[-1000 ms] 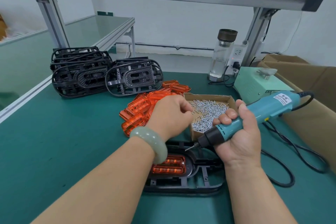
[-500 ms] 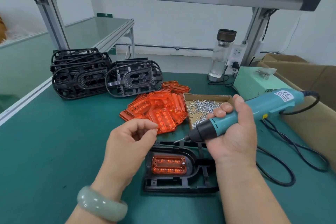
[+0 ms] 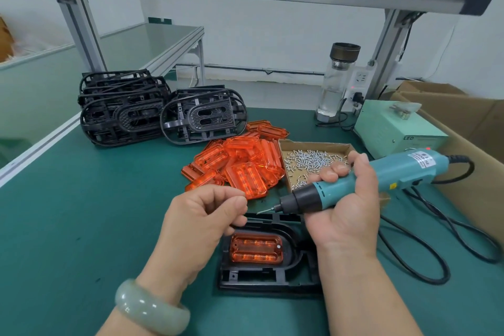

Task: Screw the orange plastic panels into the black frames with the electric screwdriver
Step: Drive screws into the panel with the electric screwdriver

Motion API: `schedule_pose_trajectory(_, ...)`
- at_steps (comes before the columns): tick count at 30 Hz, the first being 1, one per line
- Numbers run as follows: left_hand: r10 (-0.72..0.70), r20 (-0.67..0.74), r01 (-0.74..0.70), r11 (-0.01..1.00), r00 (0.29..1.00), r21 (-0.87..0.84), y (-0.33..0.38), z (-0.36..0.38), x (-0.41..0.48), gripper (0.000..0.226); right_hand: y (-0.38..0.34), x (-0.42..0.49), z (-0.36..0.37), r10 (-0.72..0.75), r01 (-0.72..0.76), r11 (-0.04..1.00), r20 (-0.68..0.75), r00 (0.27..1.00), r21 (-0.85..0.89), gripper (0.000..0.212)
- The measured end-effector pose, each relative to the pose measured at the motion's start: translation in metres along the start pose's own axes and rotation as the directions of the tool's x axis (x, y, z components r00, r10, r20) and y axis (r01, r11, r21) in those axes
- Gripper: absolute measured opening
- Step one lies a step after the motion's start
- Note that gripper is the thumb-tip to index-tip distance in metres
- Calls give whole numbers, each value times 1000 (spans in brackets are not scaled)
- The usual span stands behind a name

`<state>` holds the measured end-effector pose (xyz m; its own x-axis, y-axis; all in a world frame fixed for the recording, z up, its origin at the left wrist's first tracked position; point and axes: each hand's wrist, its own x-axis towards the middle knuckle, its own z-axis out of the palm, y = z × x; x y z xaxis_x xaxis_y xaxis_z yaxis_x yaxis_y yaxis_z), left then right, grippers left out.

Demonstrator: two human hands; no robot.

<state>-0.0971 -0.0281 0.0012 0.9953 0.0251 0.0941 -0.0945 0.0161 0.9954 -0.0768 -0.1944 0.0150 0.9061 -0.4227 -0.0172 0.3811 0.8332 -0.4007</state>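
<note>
One second ago the left hand (image 3: 207, 215) was over the cardboard box of screws (image 3: 313, 161). Now it is drawn back, just left of the bit of the electric screwdriver (image 3: 381, 177) and above the black frame (image 3: 261, 278). Its fingers are curled, with the thumb tip pressed to the index finger; whether a screw is between them I cannot tell. The right hand (image 3: 346, 207) grips the screwdriver as before, with the bit pointing left and not touching the frame. The frame lies flat on the green surface (image 3: 81, 213) with one orange panel (image 3: 256, 249) seated in it. A pile of orange panels (image 3: 240, 169) lies behind it. The pale green box (image 3: 401, 131) reads "LED". The writing on the screwdriver's white label is too small to read.
</note>
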Motion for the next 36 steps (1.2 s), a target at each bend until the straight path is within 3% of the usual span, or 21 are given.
schedule_pose_trajectory(2, -21, 40, 21, 1000, 999, -7, 2, 0, -1, 5, -2, 1, -1, -5, 5, 1000, 3, 1000, 8, 12)
schedule_pose_trajectory(6, -162, 113, 178, 972, 980, -154, 2, 2, -4, 16, -4, 1, -3, -17, 16, 1000, 24, 1000, 18, 14)
schedule_pose_trajectory(11, -323, 203, 380, 829, 924, -410, 3, 6, -9, 14, -4, 1, -4, -13, 12, 999, 13, 1000, 41, 13)
schedule_pose_trajectory(15, -376, 217, 433, 732, 901, -526, 5, 10, -10, 18, -2, 1, -4, 6, -5, 999, -17, 1000, 52, 14)
schedule_pose_trajectory(29, -497, 346, 603, 595, 796, -531, 8, 18, -10, 13, -2, 0, -4, 6, -7, 997, 14, 1000, 75, 18)
schedule_pose_trajectory(36, -493, 359, 608, 608, 793, -510, 9, 18, -12, 13, -2, -1, -4, 5, -7, 998, 37, 999, 63, 14)
